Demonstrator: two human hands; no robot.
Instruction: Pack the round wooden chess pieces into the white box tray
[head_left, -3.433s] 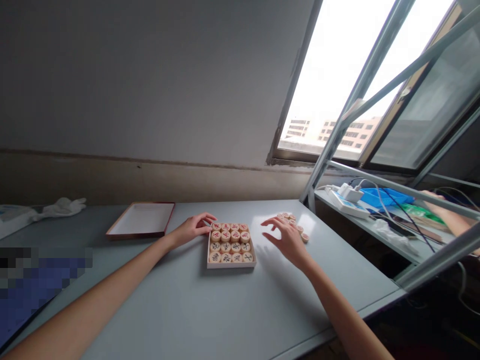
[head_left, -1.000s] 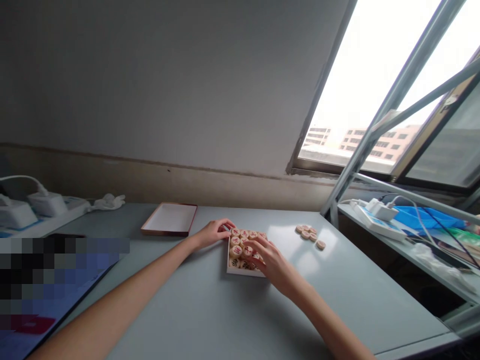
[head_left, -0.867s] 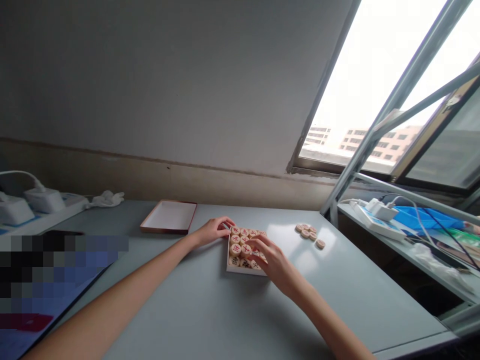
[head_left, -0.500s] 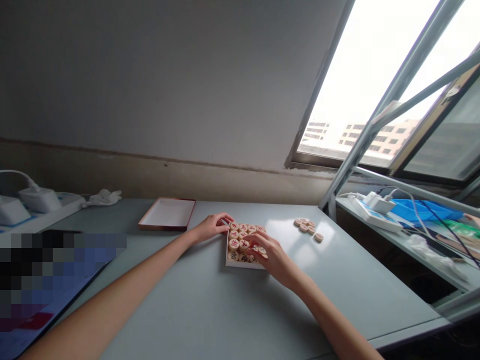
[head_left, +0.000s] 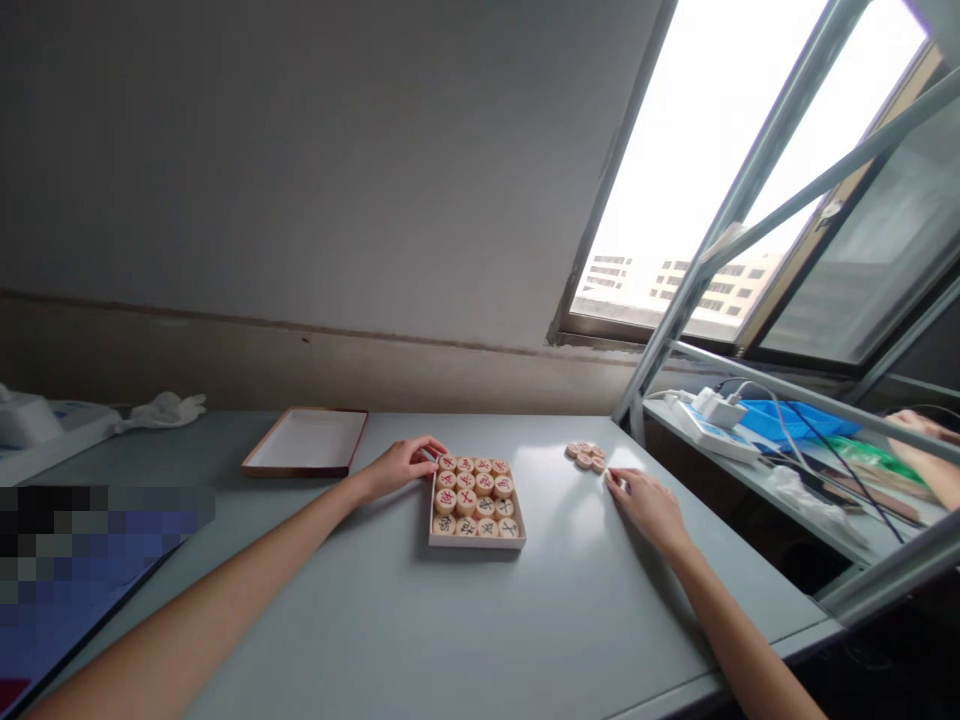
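A shallow box (head_left: pixel 477 543) on the table holds rows of round wooden xiangqi pieces (head_left: pixel 466 481), marked with red and black characters. At its far left corner, my left hand (head_left: pixel 401 467) grips the edge, with the thumb at the side and the fingers curled behind. Farther right, a small group of loose xiangqi pieces (head_left: pixel 585 455) lies flat. My right hand (head_left: pixel 649 505) is just beside that group, its fingertips closed down on a single piece that they mostly cover.
The box lid (head_left: pixel 304 440), white inside, lies at the back left. A screen (head_left: pixel 97 590) is at the near left, below a power strip (head_left: pixel 67 435). To the right, past a metal frame (head_left: pixel 675 330), a side shelf carries a blue tray (head_left: pixel 784 420); another person's hand (head_left: pixel 919 435) shows there.
My right hand has left the box and moved right to the loose pieces, closing over the nearest one. The left hand stays at the box corner. The view has turned slightly right.
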